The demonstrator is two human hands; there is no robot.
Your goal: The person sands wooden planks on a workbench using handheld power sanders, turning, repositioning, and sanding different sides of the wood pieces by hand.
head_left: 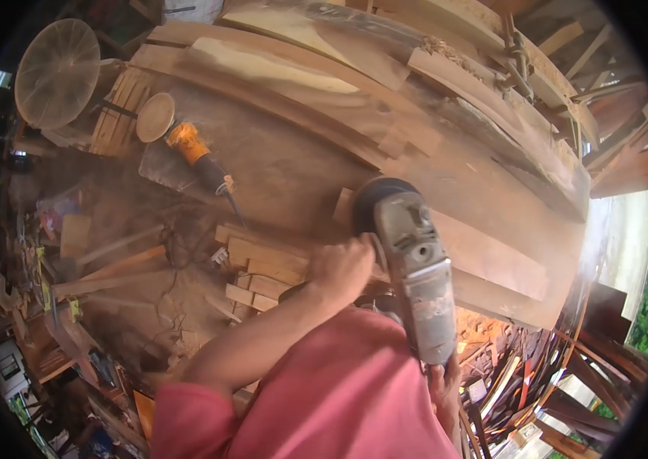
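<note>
A grey, dusty angle grinder with a dark round disc at its head is held over the wooden boards on the bench. My left hand is closed beside the grinder's head, round what looks like its side handle. At the tool's rear end, my right hand grips the body from below, partly hidden by it. Under the disc lies a long flat board, with the disc's edge over its left end. Whether disc and wood touch cannot be made out.
An orange and black grinder with a round tan disc lies at the upper left, its cord trailing. Long planks cross the dusty bench. A round fan guard stands at the far left. Scrap wood is piled lower right.
</note>
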